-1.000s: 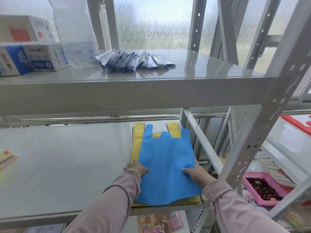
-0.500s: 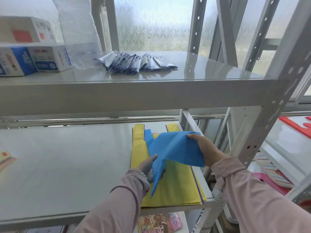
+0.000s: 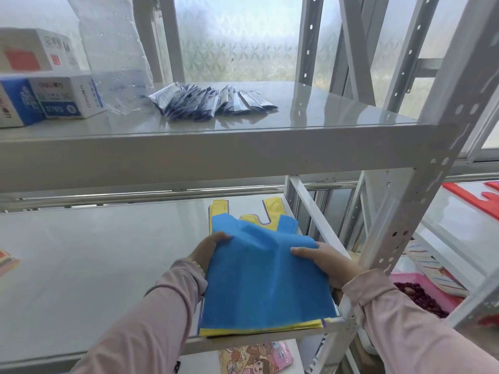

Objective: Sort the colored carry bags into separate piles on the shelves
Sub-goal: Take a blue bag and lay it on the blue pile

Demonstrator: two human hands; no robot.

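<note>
Both hands, left (image 3: 209,249) and right (image 3: 328,261), gripped the blue bag (image 3: 263,279) above the yellow bags (image 3: 259,328); sorting looked barely begun.

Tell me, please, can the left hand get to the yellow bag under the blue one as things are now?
Probably not directly. The left hand grips the blue bag, which covers most of the yellow bag; only the yellow handles and front edge show. Moving the blue bag onto the bare shelf would free it.

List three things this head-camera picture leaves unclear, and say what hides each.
1. Yellow bags, head view: number unknown; the blue bag covers them.
2. Left hand: fingertips hidden under the blue bag.
3. Coloured stack: cut off by the left edge.
</note>
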